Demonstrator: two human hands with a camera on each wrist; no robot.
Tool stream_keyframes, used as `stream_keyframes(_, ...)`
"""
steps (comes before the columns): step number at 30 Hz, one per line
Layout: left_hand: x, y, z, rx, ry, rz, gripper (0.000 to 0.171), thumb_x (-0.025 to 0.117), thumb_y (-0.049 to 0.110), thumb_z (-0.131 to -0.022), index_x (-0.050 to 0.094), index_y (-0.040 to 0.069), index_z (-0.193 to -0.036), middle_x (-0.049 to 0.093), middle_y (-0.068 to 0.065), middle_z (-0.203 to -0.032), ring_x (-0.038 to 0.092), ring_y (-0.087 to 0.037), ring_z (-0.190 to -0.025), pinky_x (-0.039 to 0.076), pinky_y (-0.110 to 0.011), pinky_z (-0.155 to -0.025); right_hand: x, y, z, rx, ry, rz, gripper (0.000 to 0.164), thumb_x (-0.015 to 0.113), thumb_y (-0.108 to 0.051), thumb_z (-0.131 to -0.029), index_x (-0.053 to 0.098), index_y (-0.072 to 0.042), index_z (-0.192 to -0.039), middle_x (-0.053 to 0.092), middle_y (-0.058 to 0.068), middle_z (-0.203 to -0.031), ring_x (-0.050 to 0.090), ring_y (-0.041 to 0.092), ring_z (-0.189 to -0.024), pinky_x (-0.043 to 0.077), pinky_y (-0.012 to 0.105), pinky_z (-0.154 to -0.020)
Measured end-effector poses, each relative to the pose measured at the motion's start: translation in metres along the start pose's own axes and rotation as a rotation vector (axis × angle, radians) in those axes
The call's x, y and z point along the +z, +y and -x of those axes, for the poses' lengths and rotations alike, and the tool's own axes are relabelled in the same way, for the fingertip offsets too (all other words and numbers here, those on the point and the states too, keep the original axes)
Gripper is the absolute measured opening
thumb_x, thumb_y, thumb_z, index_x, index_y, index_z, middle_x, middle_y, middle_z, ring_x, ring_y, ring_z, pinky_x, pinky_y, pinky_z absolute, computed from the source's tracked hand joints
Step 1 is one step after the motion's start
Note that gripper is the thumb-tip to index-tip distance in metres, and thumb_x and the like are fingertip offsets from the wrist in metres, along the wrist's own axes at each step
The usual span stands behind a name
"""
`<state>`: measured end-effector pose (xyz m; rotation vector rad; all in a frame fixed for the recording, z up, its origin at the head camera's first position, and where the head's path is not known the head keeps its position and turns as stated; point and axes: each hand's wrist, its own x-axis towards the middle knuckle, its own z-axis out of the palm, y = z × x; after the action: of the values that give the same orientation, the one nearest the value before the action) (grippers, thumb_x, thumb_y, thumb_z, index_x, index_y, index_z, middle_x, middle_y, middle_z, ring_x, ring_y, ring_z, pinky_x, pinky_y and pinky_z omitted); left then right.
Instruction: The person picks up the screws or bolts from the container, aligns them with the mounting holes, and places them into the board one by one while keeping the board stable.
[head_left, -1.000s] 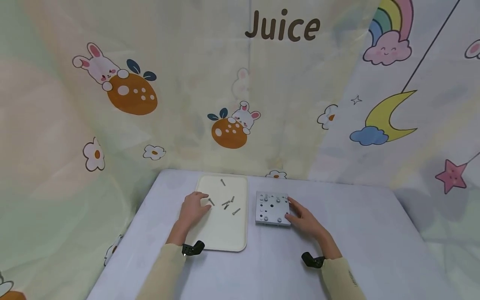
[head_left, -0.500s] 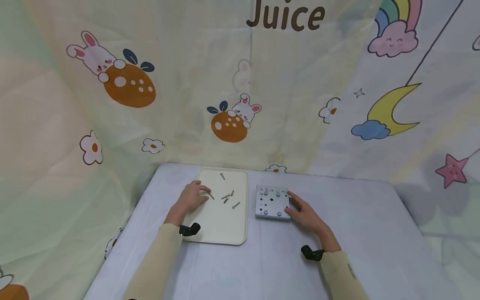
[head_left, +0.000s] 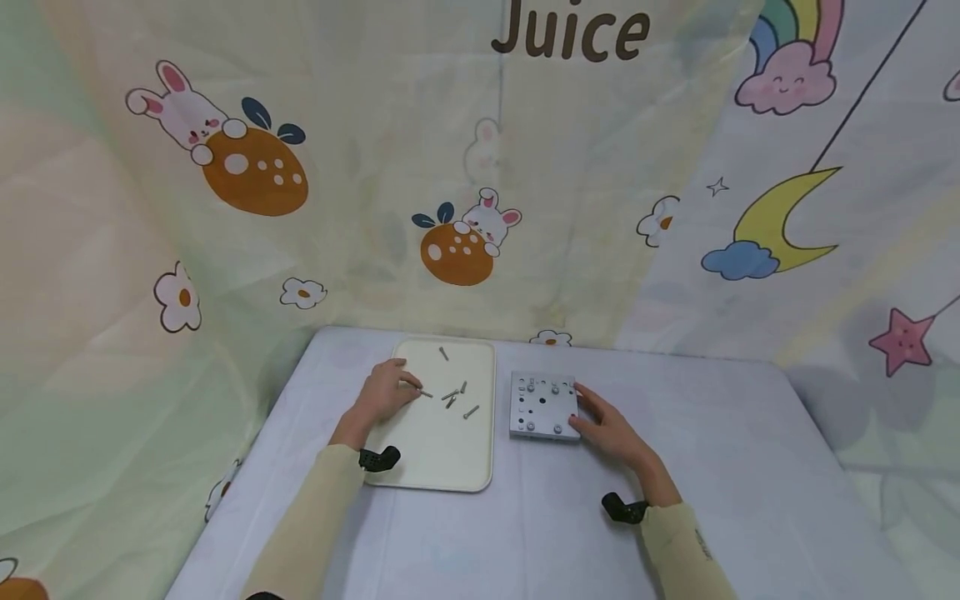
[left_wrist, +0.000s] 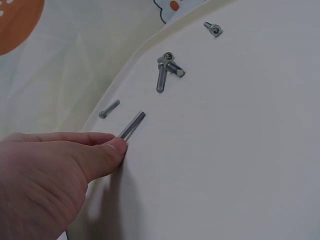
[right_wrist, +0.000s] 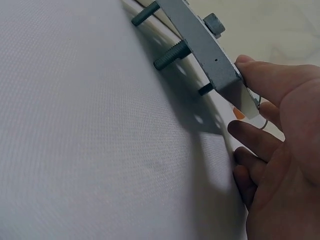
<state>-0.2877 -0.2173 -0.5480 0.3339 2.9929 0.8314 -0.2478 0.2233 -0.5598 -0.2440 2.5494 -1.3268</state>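
Observation:
My left hand (head_left: 384, 392) is over the left part of a cream tray (head_left: 431, 458). Its thumb and forefinger pinch a silver bolt (left_wrist: 132, 125), whose threaded end sticks out past the fingertips; the head end is hidden. To the right of the tray is a square grey metal plate (head_left: 555, 407) with holes and several bolt heads on top. My right hand (head_left: 611, 433) grips the plate's right side between thumb and forefinger. In the right wrist view, threaded bolt ends (right_wrist: 172, 55) stick out beneath the plate, and the other fingers curl loosely.
Several loose bolts (head_left: 471, 412) lie in the tray, some clustered together, and a lone bolt (head_left: 444, 353) lies near its far edge. A white cloth (head_left: 540, 533) covers the table. A printed curtain (head_left: 360, 208) hangs behind the table.
The left hand has moved onto the bolt beside it and now pinches it, and the bolt has turned to point right. The view tilted down slightly. The right hand stays at the plate.

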Motion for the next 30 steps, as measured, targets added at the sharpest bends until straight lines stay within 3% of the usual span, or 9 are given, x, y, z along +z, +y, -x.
stream_keyframes(6,0.008,-0.003,0.006,0.038,0.087,0.012,0.01,0.072,0.021,-0.089,0.077,0.012,-0.091,0.04,-0.021,-0.147,0.029,-0.043,-0.137,0.024,-0.056,-0.109,0.001,-0.001,0.002,0.006,0.004,-0.017,0.077,0.064,-0.044,-0.092,0.024,-0.024,-0.155,0.033,0.015,-0.153,0.019,0.035,-0.143,0.016,0.055,-0.112)
stream_keyframes(12,0.004,0.006,0.013,0.051,0.18,0.171,0.01,0.071,0.016,-0.089,0.075,0.007,-0.093,0.043,-0.02,-0.144,0.031,-0.041,-0.136,0.024,-0.054,-0.109,0.0,-0.003,0.0,-0.006,0.002,-0.012,0.077,0.064,-0.044,-0.092,0.024,-0.025,-0.155,0.034,0.015,-0.153,0.02,0.035,-0.143,0.017,0.055,-0.112)
stream_keyframes(18,-0.005,0.024,0.013,0.09,0.244,0.324,0.009,0.074,0.014,-0.087,0.074,0.006,-0.09,0.053,-0.017,-0.136,0.04,-0.039,-0.131,0.028,-0.054,-0.106,-0.002,-0.003,-0.001,-0.024,0.004,-0.01,0.077,0.064,-0.043,-0.093,0.025,-0.023,-0.155,0.035,0.016,-0.152,0.022,0.035,-0.143,0.018,0.054,-0.112)
stream_keyframes(24,-0.004,0.045,0.012,0.143,0.282,0.365,0.009,0.077,0.014,-0.084,0.074,0.006,-0.087,0.061,-0.015,-0.125,0.05,-0.035,-0.12,0.037,-0.051,-0.1,-0.001,-0.001,0.0,-0.02,0.009,-0.001,0.077,0.063,-0.045,-0.093,0.024,-0.023,-0.155,0.036,0.017,-0.151,0.022,0.036,-0.142,0.019,0.055,-0.111)
stream_keyframes(30,0.003,0.071,0.012,0.178,0.293,0.401,0.01,0.078,0.017,-0.084,0.074,0.009,-0.087,0.062,-0.008,-0.117,0.053,-0.027,-0.116,0.042,-0.049,-0.093,-0.001,-0.003,0.002,0.004,0.014,-0.002,0.076,0.063,-0.046,-0.093,0.025,-0.024,-0.155,0.036,0.016,-0.151,0.023,0.035,-0.142,0.019,0.055,-0.111)
